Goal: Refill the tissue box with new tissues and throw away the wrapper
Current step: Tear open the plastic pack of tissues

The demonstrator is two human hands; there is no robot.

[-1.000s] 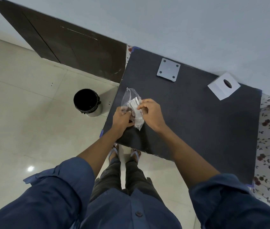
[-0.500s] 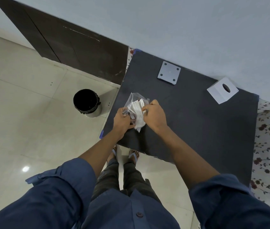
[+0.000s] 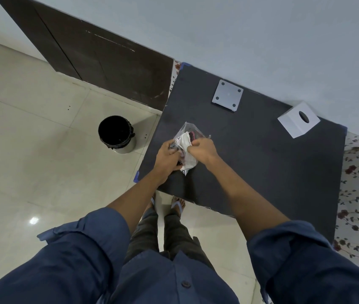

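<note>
Head view, item: clear wrapper (image 3: 184, 137) with its white tissues (image 3: 184, 142), held just above the table (image 3: 262, 172) near its front-left corner; left hand (image 3: 167, 155) has its grip closed on the wrapper's lower part, right hand (image 3: 201, 149) pinches the tissues at the opening. Step judged: drawing the tissues out of the wrapper. Next calls for carrying them to the tissue box (image 3: 298, 122) at the far-right corner, then dropping the wrapper in the bin (image 3: 117, 133) on the floor off the left edge.

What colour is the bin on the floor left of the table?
Black inside, with a black liner over a pale metallic body: the round bin, clearest in the head view.
</note>
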